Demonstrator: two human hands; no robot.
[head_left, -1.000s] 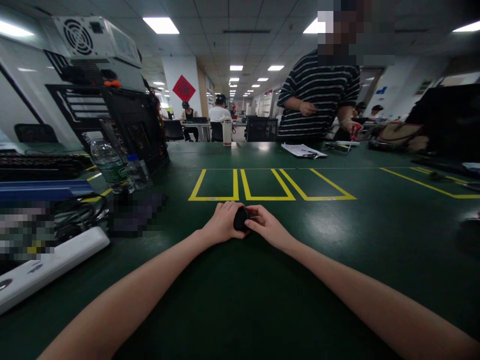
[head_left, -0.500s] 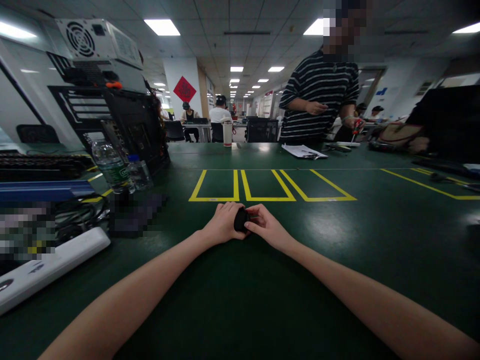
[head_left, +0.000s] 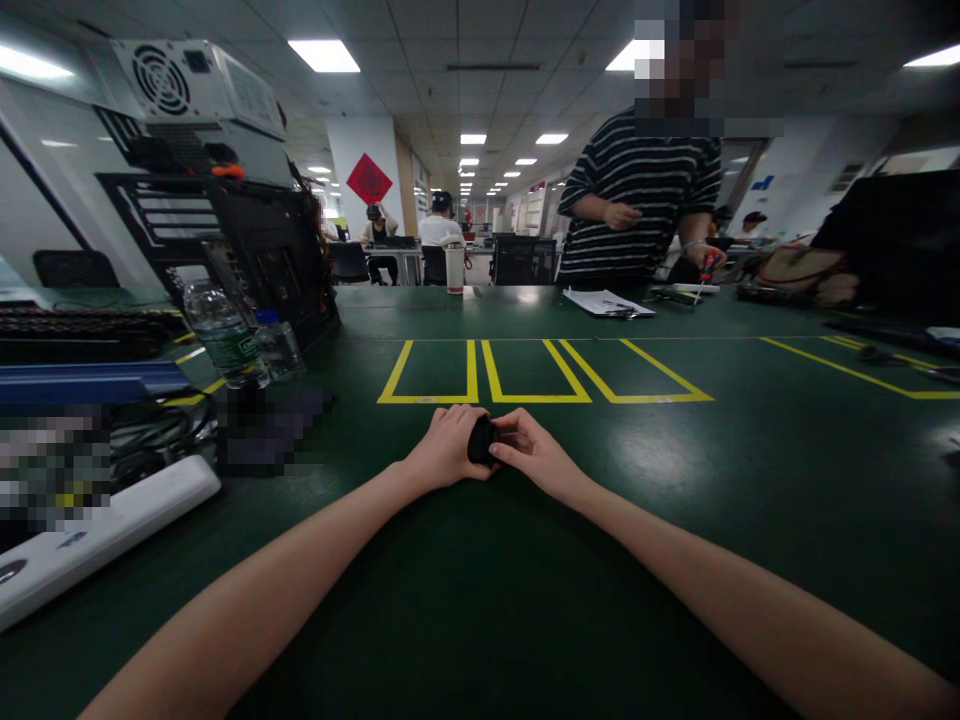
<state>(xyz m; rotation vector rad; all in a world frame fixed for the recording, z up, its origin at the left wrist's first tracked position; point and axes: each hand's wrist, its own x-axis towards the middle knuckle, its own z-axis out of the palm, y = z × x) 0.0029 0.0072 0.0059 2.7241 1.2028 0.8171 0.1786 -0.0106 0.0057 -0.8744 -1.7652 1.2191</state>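
A small black rounded object (head_left: 481, 441) is held between my hands, just above or on the green table; its exact kind does not show. My left hand (head_left: 448, 445) is wrapped round its left side, thumb below and fingers over the top. On the other side, my right hand (head_left: 534, 452) pinches the object's right edge between thumb and fingers. Part of the object is hidden behind the fingers. Beyond my hands, yellow tape outlines (head_left: 536, 398) mark the table surface.
At left stand a computer case (head_left: 262, 250) with a power supply (head_left: 199, 85) on top, a water bottle (head_left: 221, 335) and a white power strip (head_left: 112, 540). A clipboard (head_left: 607, 303) and a white cup (head_left: 454, 268) lie farther back. Across the table stands a person in a striped shirt (head_left: 637, 200).
My hands and the black object stay in nearly the same place. The person across the table has shifted slightly, lowering the red-handled tool in one hand.
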